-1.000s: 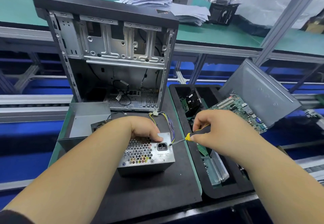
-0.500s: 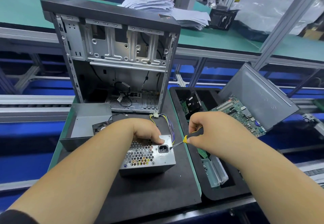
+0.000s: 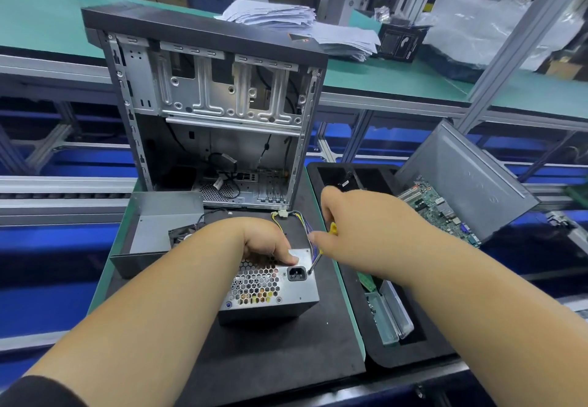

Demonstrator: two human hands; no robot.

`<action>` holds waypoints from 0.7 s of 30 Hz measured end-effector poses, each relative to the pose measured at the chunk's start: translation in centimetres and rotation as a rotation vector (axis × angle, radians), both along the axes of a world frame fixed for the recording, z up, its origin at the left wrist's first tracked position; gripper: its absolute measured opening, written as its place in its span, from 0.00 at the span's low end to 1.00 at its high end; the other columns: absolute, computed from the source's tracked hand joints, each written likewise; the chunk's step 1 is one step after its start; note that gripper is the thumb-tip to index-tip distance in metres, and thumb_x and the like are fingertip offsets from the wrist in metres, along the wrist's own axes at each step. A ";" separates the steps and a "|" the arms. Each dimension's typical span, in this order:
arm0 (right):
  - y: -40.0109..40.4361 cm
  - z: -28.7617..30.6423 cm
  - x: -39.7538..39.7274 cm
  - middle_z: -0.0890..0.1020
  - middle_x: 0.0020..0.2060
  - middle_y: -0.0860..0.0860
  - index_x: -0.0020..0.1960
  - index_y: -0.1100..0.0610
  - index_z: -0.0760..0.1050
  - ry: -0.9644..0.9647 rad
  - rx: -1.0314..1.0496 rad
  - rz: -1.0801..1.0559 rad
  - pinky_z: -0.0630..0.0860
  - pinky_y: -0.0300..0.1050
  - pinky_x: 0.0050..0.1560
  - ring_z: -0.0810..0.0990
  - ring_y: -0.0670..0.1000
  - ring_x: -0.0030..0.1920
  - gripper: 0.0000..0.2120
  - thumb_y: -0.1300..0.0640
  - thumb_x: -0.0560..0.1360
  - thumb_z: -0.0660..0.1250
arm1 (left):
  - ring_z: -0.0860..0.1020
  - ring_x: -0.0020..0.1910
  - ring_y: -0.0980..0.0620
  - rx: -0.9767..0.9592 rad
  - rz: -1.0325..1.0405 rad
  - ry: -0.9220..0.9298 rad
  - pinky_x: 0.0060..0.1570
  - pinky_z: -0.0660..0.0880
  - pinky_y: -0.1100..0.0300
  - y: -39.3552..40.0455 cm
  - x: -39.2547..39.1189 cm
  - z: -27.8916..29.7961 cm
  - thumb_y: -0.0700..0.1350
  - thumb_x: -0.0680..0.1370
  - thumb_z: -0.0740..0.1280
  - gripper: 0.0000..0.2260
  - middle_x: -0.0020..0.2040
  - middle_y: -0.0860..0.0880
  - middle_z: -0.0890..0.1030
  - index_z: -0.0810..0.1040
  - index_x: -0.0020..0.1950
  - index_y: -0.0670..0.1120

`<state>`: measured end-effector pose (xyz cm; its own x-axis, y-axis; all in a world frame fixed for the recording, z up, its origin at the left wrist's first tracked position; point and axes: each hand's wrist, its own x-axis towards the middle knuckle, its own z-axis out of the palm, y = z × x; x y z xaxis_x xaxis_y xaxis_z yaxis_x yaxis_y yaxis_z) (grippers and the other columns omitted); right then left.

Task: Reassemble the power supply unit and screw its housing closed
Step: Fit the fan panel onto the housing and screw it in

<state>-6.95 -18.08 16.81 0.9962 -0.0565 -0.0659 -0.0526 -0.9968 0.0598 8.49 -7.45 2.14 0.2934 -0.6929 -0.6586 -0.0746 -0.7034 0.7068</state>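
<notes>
Standing at the back of my black mat [image 3: 254, 359] on the counter [image 3: 47, 18], the open computer case [image 3: 210, 113] is the biggest thing before me, its side off and its bare metal bays and loose cables showing. A small orange sticker sits on its top edge near the right corner, too blurred for me to read. To the right a grey case panel [image 3: 467, 180] leans tilted over a black foam tray [image 3: 397, 352], and a green motherboard [image 3: 436, 212] lies against the panel's lower edge. Left of the mat's middle sits an open grey metal cover [image 3: 159, 234], with a black fan [image 3: 179, 236] just beside it. On the far counter lie stacks of white papers [image 3: 286, 21] and a small black box [image 3: 402, 42] whose white print I cannot make out.

The power supply unit [image 3: 270, 288] rests on the mat in front of the case, its honeycomb grille and black power socket facing me, its yellow and purple wires [image 3: 299, 218] running back toward the case. My left hand [image 3: 267, 241] lies on its top with fingers curled over the front edge, thumb pressed near the socket, holding it firm. My right hand [image 3: 346, 225] has its grip closed round the black-and-yellow handle of the screwdriver [image 3: 321, 247], whose thin shaft slants down to the unit's upper right corner, just right of the socket.
</notes>
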 end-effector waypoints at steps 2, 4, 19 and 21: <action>-0.2 0.7 -0.3 0.73 0.36 0.48 0.46 0.53 0.64 0.031 0.098 0.002 0.64 0.46 0.31 0.72 0.50 0.36 0.10 0.50 0.74 0.63 | 0.68 0.29 0.52 0.003 -0.005 0.002 0.31 0.65 0.61 0.0 0.0 0.0 0.43 0.78 0.69 0.08 0.32 0.48 0.73 0.80 0.40 0.43; -0.4 1.1 -0.4 0.73 0.36 0.48 0.43 0.52 0.64 0.036 0.080 -0.009 0.65 0.46 0.31 0.73 0.52 0.37 0.10 0.51 0.74 0.65 | 0.69 0.29 0.51 0.004 -0.010 0.012 0.31 0.65 0.60 0.0 0.0 0.1 0.43 0.79 0.69 0.08 0.31 0.48 0.74 0.80 0.41 0.42; -0.6 -1.5 -0.1 0.74 0.35 0.46 0.55 0.50 0.67 -0.172 -0.021 -0.063 0.68 0.46 0.34 0.75 0.54 0.39 0.16 0.38 0.80 0.55 | 0.71 0.24 0.55 0.015 -0.055 -0.020 0.28 0.67 0.64 0.0 0.1 0.3 0.45 0.79 0.68 0.14 0.26 0.53 0.75 0.77 0.33 0.46; -0.8 -1.7 -0.2 0.75 0.37 0.46 0.58 0.50 0.66 -0.170 0.026 -0.067 0.70 0.47 0.36 0.76 0.54 0.40 0.16 0.39 0.79 0.55 | 0.72 0.24 0.55 0.018 -0.055 -0.016 0.28 0.67 0.65 0.1 0.0 0.3 0.44 0.79 0.68 0.13 0.27 0.52 0.76 0.78 0.34 0.46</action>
<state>-7.14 -18.87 15.08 0.9872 -0.1240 0.1006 -0.1265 -0.9918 0.0187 8.50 -7.39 2.42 0.2653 -0.6966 -0.6666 -0.1246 -0.7104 0.6927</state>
